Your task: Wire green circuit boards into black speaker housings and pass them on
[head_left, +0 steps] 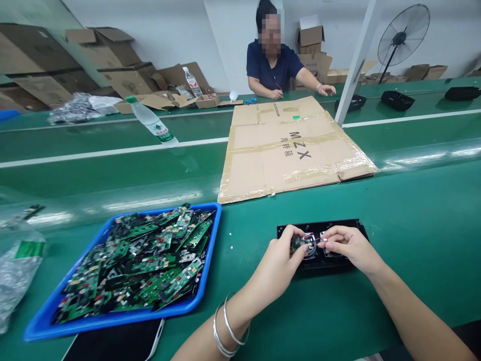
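1. At the near right of a green bench (255, 311), a person's two bare hands work close together but not touching.
2. The left hand (278, 258) pinches a small green board (299, 244) between thumb and fingers, above the left part of a black casing (319, 264).
3. The right hand (351, 246), just to the right, has its fingertips closed on thin red and black wires (309, 234) (a pale plug seems to sit at their end).
4. The board looks light, stiff and fragile; its long edges seem the safest hold, clear of the parts. The wires look soft and easily strained, so gripping at the plug would be kinder. The casing appears rigid and perhaps slick.
5. To the left, a blue tray (124, 322) is heaped with similar boards (150, 265).
6. Beyond the hands, flat cardboard (259, 168) carries sideways print: "MZX" and "周转箱". To its left, a bottle (152, 120) has a green and red label, too small to read surely.
7. At the far side sits a co-worker (273, 70) in dark blue.
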Motion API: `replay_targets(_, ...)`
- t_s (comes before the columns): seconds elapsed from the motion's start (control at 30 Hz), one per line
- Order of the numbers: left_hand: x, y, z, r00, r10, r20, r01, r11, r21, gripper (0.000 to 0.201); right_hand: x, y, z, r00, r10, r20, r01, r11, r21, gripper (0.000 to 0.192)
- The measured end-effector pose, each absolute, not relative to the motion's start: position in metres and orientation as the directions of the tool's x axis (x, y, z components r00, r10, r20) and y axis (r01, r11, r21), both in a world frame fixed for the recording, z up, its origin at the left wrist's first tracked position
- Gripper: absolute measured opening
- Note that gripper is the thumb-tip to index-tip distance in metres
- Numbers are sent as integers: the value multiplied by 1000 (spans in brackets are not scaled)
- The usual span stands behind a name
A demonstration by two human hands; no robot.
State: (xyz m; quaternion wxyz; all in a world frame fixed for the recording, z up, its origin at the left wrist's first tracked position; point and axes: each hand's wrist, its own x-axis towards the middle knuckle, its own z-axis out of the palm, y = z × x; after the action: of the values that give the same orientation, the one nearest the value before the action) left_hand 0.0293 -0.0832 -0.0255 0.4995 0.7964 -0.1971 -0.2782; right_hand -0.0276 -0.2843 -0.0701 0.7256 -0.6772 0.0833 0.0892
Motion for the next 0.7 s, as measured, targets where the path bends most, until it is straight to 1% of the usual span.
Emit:
replay_targets(0.1, 30, -84, -25, 764, -601, -235, -57, -426, 903, 19, -28, -286, -70, 973, 65, -221, -226, 104, -968, 27)
replay_targets(0.17, 30, -84, -24, 763, -605, -228, -71, -428, 901, 18, -28, -287, -69, 967, 89, -238, -247, 113, -962, 28)
replay_targets(0.23, 30, -84, -24, 764, -605, -224, -80, -433, 898, 18, -29, -288, -67, 964, 85, -252, -260, 109, -959, 29)
replay_targets(0.3, 30, -84, -23, 766, -604, -222, -88, -439, 894, 18, -29, -287, -66, 973, 54, -223, -227, 101, -969, 27)
replay_targets(0.43, 31, -85, -23, 762, -608, -222, -99, -448, 889, 17, -30, -286, -70, 998, -33, -61, -60, 50, -997, 17)
replay_targets(0.57, 31, -85, -23, 761, -612, -215, -115, -454, 884, 17, -32, -285, -76, 976, -112, 186, 169, -145, -975, 4)
replay_targets(0.63, 31, -85, -24, 763, -612, -207, -129, -458, 880, 17, -33, -284, -76, 949, -108, 296, 262, -254, -931, 6)
replay_targets(0.7, 31, -85, -24, 766, -613, -195, -143, -458, 877, 17, -33, -282, -74, 915, -49, 400, 359, -353, -864, 14)
